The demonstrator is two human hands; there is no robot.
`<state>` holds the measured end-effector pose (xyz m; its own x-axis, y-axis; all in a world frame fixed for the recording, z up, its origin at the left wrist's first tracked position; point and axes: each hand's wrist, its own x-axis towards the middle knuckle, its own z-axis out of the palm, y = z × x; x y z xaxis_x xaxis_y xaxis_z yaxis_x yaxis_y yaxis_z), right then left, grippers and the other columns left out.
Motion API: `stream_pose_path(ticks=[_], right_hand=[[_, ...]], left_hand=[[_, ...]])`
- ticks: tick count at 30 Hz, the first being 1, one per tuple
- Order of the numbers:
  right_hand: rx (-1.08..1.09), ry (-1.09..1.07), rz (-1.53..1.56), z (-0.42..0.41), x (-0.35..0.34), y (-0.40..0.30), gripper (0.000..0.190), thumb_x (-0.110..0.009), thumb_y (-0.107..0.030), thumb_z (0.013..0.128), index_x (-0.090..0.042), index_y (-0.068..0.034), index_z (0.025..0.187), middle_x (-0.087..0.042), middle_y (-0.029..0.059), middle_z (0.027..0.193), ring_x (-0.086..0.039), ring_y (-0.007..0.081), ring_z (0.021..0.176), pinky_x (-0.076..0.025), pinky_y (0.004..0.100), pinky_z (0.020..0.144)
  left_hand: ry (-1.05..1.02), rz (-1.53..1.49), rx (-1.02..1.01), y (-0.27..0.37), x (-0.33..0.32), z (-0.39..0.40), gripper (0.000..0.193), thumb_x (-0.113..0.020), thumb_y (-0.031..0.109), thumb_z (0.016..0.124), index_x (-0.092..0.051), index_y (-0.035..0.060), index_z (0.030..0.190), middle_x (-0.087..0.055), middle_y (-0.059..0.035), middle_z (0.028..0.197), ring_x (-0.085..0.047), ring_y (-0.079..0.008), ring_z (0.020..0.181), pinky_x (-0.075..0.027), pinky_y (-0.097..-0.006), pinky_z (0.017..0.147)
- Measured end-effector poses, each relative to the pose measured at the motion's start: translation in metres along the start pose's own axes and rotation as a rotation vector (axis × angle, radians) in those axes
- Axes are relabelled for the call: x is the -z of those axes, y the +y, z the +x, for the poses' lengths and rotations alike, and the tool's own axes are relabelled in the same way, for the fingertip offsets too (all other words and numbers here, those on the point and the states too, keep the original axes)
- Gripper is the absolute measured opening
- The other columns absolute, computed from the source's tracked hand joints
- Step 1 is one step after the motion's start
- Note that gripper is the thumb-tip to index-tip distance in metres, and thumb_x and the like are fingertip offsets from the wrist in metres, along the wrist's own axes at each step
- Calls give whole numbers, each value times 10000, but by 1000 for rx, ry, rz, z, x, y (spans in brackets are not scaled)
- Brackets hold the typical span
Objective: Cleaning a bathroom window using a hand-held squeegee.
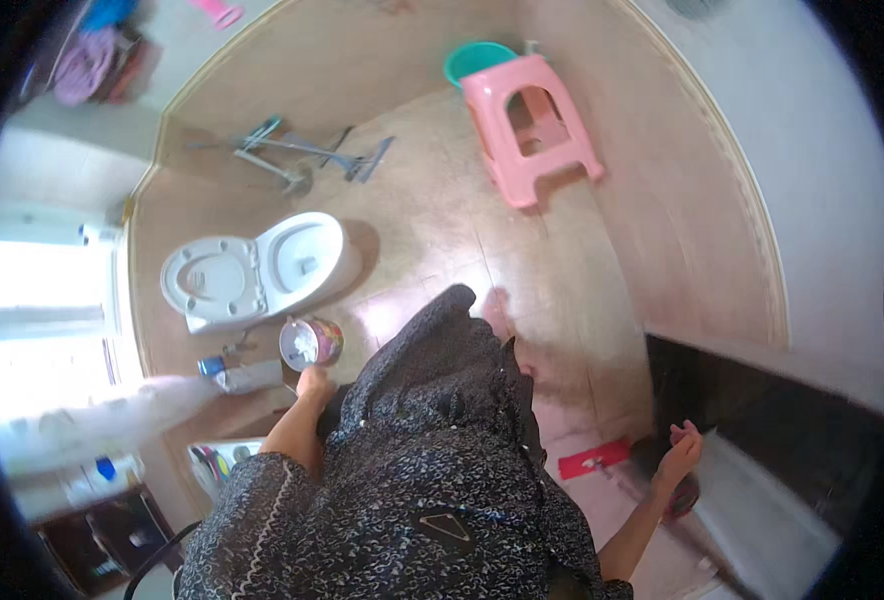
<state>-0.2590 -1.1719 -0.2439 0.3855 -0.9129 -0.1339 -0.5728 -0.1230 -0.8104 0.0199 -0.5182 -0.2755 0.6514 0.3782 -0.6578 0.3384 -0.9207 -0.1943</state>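
Note:
My left hand point(314, 384) hangs low with its fingers curled, right by the rim of a round waste bin point(323, 341). The bin has colourful printed sides and crumpled white paper inside. I cannot tell whether the fingers touch the bin or hold anything. On the other side, my right hand point(682, 456) is held out with its fingers loosely apart and nothing in it. It is beside an open doorway with a dark floor point(686, 375). A white toilet point(292, 262) with lid and seat raised stands just beyond the bin.
A pink plastic stool point(528, 127) stands by the far wall, with a green basin point(479, 60) behind it. Floor squeegees or mops point(299, 150) lean in the corner. A red cloth or mat point(593, 459) lies near the doorway. At left are a sink point(247, 450) and a bright window point(41, 322).

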Motion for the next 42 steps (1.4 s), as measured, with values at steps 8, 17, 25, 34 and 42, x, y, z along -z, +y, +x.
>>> stream_pose_path(ticks=[8,17,25,34,42], right_hand=[[208,-359,199,53,-225,-177,250,-445,49,883,-595,-18,1072,-634,93,941,-665,180,804,-543,305,729],[508,-1145,258,-46,-586,-342,132,-539,-78,967,-631,-41,1054,-653,76,884,-661,156,768,-542,301,627],[1402,-1339,-576,-132,-832,-524,220,-528,-192,932,-668,-34,996,-677,203,970,-673,359,848,-527,432,763],[2024,-1351,-1388,-181,-1211,-531,230,-531,-143,875,-669,-59,1039,-702,188,995,-675,289,980,-467,496,889],[2673,-871,-1280,-229,-1469,-471,382,-513,-220,896,-642,-47,1211,-589,140,1302,-456,283,1306,-296,493,1099]], left_hand=[[-168,-83,208,-126,-100,-31,294,-589,189,800,-728,-5,971,-688,-200,1088,-645,-288,1099,-505,-357,939],[-207,-812,541,-110,-116,52,333,-701,67,692,-657,9,1016,-692,-189,1035,-665,-307,1023,-517,-358,895],[-325,-1066,829,-49,-137,82,285,-681,102,682,-709,-6,944,-713,-190,931,-691,-320,952,-535,-376,854],[-299,-1143,871,107,-10,121,209,-598,191,779,-753,68,845,-722,-130,823,-702,-298,801,-548,-416,765],[-648,-1125,793,141,22,196,235,-579,218,803,-735,78,911,-714,-134,882,-696,-283,834,-544,-418,765]])
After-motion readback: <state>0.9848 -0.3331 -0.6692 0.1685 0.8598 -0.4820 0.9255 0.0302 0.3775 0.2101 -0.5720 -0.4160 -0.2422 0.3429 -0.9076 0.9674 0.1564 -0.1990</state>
